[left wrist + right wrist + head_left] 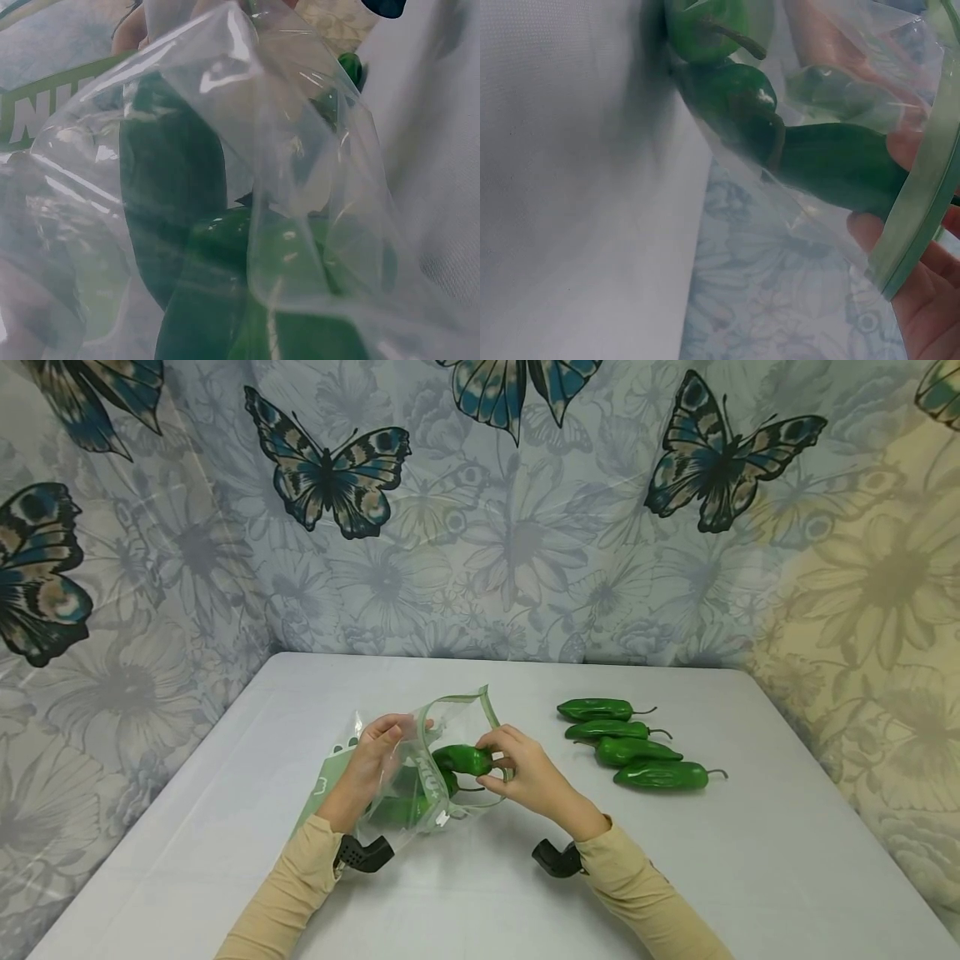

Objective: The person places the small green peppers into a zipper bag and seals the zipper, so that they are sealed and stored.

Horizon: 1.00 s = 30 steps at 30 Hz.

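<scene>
A clear plastic zip bag (408, 789) with a green-trimmed mouth stands tilted on the white table. My left hand (375, 756) grips its side near the opening. At that mouth my right hand (528, 768) pinches the stem end of a green pepper (463, 760), whose body lies inside the bag. The right wrist view shows this pepper (840, 165) through the film, with the bag's green edge (922, 202) crossing over the fingers. Below it, more green peppers (712, 30) are inside, their stems showing. Through the wrinkled plastic, the left wrist view also shows peppers (172, 187).
Several long green peppers (660, 775) lie in a slanting row on the white table (750, 860), right of the bag. A butterfly-patterned cloth backdrop (517, 568) rises behind the table and along its sides. Black wrist cameras (365, 853) are strapped at both sleeves.
</scene>
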Motion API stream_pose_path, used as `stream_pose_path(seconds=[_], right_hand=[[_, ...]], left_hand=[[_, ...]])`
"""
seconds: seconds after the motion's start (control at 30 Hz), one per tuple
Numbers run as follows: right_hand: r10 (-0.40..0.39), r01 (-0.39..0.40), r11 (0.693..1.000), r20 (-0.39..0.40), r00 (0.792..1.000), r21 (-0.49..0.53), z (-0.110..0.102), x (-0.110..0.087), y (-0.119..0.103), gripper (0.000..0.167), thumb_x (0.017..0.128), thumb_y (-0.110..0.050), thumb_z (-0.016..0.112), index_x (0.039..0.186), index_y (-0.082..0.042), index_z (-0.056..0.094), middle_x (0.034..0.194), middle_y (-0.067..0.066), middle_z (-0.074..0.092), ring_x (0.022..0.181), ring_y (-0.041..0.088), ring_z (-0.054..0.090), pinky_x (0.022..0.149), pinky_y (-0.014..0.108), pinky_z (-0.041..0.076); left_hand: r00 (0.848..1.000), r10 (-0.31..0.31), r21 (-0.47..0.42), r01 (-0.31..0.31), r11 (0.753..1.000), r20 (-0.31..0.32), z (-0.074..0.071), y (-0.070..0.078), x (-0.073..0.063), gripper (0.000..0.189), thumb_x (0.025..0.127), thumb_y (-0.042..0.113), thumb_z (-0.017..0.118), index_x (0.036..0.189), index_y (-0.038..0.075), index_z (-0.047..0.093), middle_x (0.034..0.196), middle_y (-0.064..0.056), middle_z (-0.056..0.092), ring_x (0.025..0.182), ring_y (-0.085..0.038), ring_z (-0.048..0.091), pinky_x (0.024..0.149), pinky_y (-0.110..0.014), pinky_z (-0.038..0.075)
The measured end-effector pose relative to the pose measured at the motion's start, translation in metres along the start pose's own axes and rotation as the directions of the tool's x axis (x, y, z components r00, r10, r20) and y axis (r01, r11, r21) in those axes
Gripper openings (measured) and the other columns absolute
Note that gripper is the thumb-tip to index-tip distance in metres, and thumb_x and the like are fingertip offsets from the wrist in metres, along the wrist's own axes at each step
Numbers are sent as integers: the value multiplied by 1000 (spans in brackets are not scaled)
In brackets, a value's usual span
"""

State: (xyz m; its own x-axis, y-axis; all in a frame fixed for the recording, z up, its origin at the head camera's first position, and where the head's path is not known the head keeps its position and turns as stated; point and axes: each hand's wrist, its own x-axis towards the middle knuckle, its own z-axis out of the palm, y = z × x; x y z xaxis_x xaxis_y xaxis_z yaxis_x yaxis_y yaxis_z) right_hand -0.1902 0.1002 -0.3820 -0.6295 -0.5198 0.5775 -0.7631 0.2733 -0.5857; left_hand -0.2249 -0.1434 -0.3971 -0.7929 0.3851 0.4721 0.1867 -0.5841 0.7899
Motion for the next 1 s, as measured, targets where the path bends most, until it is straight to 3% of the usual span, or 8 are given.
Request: stream_pose_path(seconds=[0.23, 0.43, 0.6, 0.77, 1.0], right_hand=[[-41, 41, 997, 9, 999, -64, -1, 0, -1, 38, 67, 6, 75, 99, -2, 58, 96, 6, 58, 89, 16, 58, 73, 24, 49], [-54, 56, 990, 23, 998, -130, 0, 0, 1, 34, 69, 2, 75, 99, -2, 60, 95, 6, 61, 87, 16, 58, 72, 24, 49], [-16, 20, 994, 34, 999, -104, 1, 0, 0, 33, 70, 0, 75, 100, -2, 59, 95, 6, 59, 85, 15, 58, 70, 21, 48], [43, -41, 998, 37, 998, -57, 1, -2, -1, 32, 72, -1, 74, 100, -3, 58, 94, 4, 56, 83, 16, 58, 66, 18, 48], [64, -62, 995, 31, 997, -78, 2, -1, -3, 38, 73, -2, 73, 105, -1, 53, 93, 6, 53, 79, 18, 59, 64, 18, 48]], left_hand=[[1000, 0, 15, 0, 1000, 1, -2, -2, 0, 15, 84, 26, 62, 97, 20, 68, 99, -4, 66, 105, -18, 52, 99, -47, 9], [1000, 2, 38, -1, 999, -9, -2, -2, 0, 16, 83, 28, 63, 97, 21, 68, 98, -2, 66, 104, -17, 52, 98, -49, 9], [1000, 2, 42, -2, 999, -8, -1, -1, 0, 17, 83, 28, 63, 97, 21, 69, 98, -2, 66, 104, -17, 52, 98, -48, 8], [1000, 1, 31, -1, 1000, -4, 0, 0, 0, 17, 83, 28, 63, 97, 20, 69, 97, -1, 66, 103, -16, 53, 98, -42, 14], [1000, 3, 50, -3, 999, -5, -1, -1, 0, 17, 84, 28, 63, 97, 20, 69, 97, -2, 66, 103, -17, 53, 98, -52, 4]])
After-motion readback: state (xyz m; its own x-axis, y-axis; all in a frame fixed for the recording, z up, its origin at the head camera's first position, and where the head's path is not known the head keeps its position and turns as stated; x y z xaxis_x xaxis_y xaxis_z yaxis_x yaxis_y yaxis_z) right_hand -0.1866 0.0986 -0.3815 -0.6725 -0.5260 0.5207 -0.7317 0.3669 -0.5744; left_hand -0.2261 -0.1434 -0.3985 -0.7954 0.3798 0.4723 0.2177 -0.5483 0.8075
